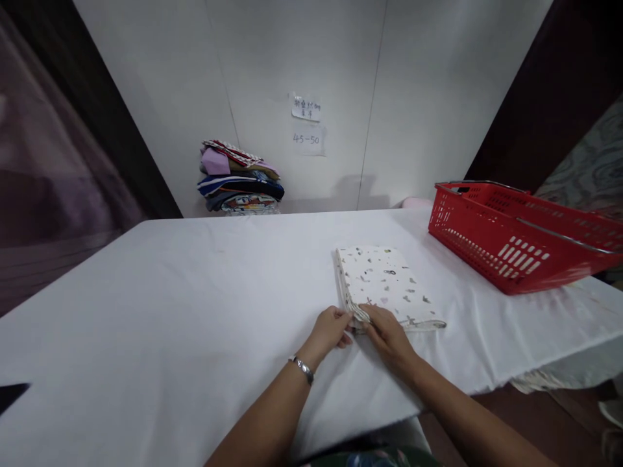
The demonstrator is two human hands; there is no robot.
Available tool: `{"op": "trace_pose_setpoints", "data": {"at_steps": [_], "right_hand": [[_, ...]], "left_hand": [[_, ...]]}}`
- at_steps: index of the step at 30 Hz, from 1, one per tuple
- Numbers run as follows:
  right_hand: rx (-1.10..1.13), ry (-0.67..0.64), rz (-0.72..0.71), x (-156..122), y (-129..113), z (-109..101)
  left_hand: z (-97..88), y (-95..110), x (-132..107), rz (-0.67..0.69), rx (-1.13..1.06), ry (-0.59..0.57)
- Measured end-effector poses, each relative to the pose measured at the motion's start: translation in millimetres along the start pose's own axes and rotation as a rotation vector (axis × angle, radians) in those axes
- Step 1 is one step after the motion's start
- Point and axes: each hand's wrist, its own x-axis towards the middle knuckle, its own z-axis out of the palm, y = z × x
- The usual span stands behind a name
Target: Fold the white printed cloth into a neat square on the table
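Note:
A folded white cloth (pixel 389 279) with small grey and pink printed shapes lies flat on the white-covered table (pixel 195 311), right of the middle. At its near left corner, my left hand (pixel 332 328) pinches the layered edge between thumb and finger. My right hand (pixel 384 334) grips the same corner from the right, fingers over the top layers and thumb below. Several layers show along the folded left edge. A silver-coloured band (pixel 302 368) is round my left wrist.
A red plastic basket (pixel 516 240) with metal handles stands on the table's right side. Against the back wall is a stack of folded fabrics (pixel 241 178). Paper labels (pixel 307 139) are stuck to the wall above the table. A purplish curtain (pixel 53 175) hangs at the left.

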Motion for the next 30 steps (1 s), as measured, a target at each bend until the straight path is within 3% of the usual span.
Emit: {"op": "trace_pose_setpoints", "data": {"at_steps": [10, 20, 30], "right_hand": [[0.197, 0.062, 0.203, 1.4, -4.1, -3.6], [0.217, 0.059, 0.223, 5.6, -11.3, -4.3], [0.284, 0.082, 0.249, 5.8, -16.0, -2.2]], "left_hand": [[-0.5, -1.3, 2.2, -0.048, 0.007, -0.067], [7.1, -1.0, 5.5, 0.007, 0.052, -0.032], [5.5, 2.6, -4.6, 0.086, -0.118, -0.081]]}}
